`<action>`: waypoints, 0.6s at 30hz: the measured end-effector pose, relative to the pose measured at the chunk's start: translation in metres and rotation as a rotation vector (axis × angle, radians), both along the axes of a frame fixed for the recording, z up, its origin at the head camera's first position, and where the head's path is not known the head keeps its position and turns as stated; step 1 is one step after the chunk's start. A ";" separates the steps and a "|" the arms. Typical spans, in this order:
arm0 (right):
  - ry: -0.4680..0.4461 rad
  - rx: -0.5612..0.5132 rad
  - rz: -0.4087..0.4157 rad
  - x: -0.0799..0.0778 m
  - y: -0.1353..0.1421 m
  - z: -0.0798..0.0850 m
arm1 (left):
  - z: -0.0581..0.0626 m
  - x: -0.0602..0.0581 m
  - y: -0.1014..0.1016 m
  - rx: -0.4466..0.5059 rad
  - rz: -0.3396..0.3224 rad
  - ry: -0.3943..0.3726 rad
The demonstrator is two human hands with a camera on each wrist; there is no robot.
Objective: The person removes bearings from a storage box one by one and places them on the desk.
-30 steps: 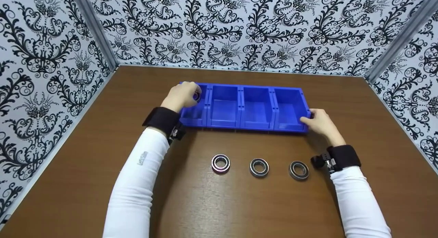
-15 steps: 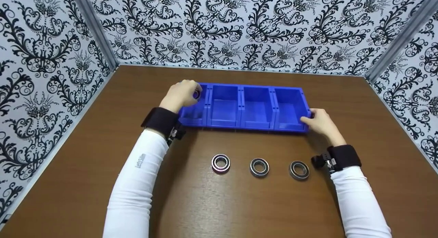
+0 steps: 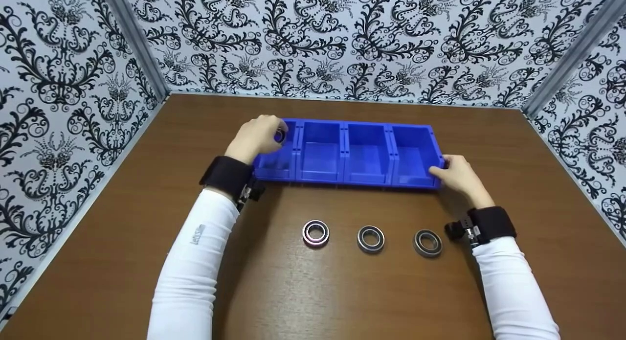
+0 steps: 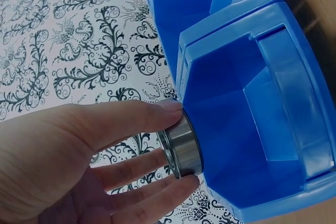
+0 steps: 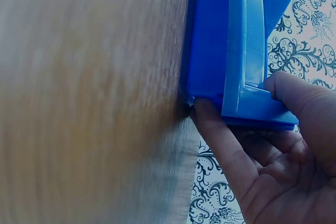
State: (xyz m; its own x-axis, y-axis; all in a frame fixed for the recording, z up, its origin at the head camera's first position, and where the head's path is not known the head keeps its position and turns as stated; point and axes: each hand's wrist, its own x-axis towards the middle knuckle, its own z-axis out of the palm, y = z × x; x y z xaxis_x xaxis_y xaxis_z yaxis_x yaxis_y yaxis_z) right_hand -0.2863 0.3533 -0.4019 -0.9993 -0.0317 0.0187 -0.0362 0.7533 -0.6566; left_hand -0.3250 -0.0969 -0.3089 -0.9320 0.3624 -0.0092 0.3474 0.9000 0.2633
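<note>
My left hand (image 3: 257, 135) pinches a metal ball bearing (image 4: 184, 148) between thumb and fingers, over the leftmost compartment of a blue four-section bin (image 3: 320, 176). In the left wrist view the bearing is turned on edge, close to the compartment's opening. At the other end, my right hand (image 3: 458, 176) grips the front right corner of the bin. The right wrist view has the thumb on the bin's rim (image 5: 254, 93) and a finger low along its outer wall, near the tabletop.
Three more bearings lie flat in a row in front of the bin: a left one (image 3: 315, 233), a middle one (image 3: 370, 239) and a right one (image 3: 427, 243). Patterned panels (image 3: 342, 46) border the brown table (image 3: 371, 301) at the back and sides.
My left hand has shifted very slightly left, with the bearing still in its fingers. The right hand, bin and loose bearings look unchanged.
</note>
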 end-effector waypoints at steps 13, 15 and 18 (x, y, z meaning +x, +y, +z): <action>-0.035 0.032 -0.003 -0.001 -0.003 0.002 | 0.005 0.008 -0.002 0.018 -0.003 -0.015; -0.035 0.027 -0.001 -0.001 -0.002 0.002 | 0.006 0.009 -0.003 0.015 -0.004 -0.019; -0.032 0.026 0.003 -0.001 -0.002 0.001 | 0.007 0.011 -0.003 0.013 -0.010 -0.027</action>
State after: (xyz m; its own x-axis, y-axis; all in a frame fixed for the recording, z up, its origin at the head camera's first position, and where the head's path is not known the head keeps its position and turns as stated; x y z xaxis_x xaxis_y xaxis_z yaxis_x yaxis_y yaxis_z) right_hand -0.2878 0.3511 -0.4006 -0.9993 -0.0347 -0.0141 -0.0178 0.7703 -0.6374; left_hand -0.3143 -0.1001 -0.3014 -0.9277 0.3721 -0.0294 0.3492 0.8930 0.2839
